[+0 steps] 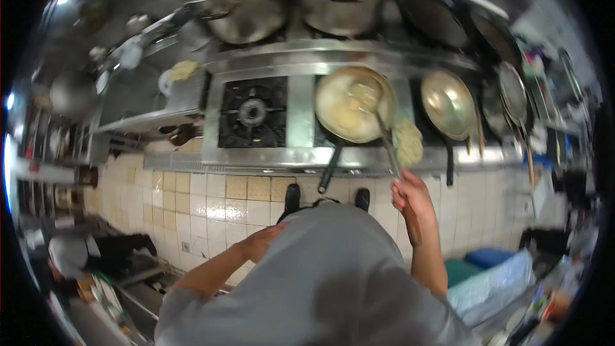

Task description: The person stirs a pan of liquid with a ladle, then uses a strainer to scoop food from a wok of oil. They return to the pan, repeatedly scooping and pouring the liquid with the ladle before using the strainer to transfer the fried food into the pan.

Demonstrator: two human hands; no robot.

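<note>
My right hand (pixel 413 195) is closed around the handle of a ladle (pixel 388 144). The ladle's bowl rests inside a frying pan (pixel 328 122) that contains pale, creamy liquid. The pan sits on the stove with its dark handle toward me. My left hand (pixel 261 242) lies against the front of my grey shirt at the waist, fingers stretched out, partly hidden by the shirt. Right of the pan, a pale, crumpled cloth (pixel 408 143) lies on the stove's steel edge, close to the ladle handle.
A second pan (pixel 448 104) stands farther right on the stove. To the left is a bare burner (pixel 252 111). Large steel pots (pixel 339 6) stand behind. A strainer (pixel 512 95) is at the far right. Another person (pixel 96 250) is at the lower left.
</note>
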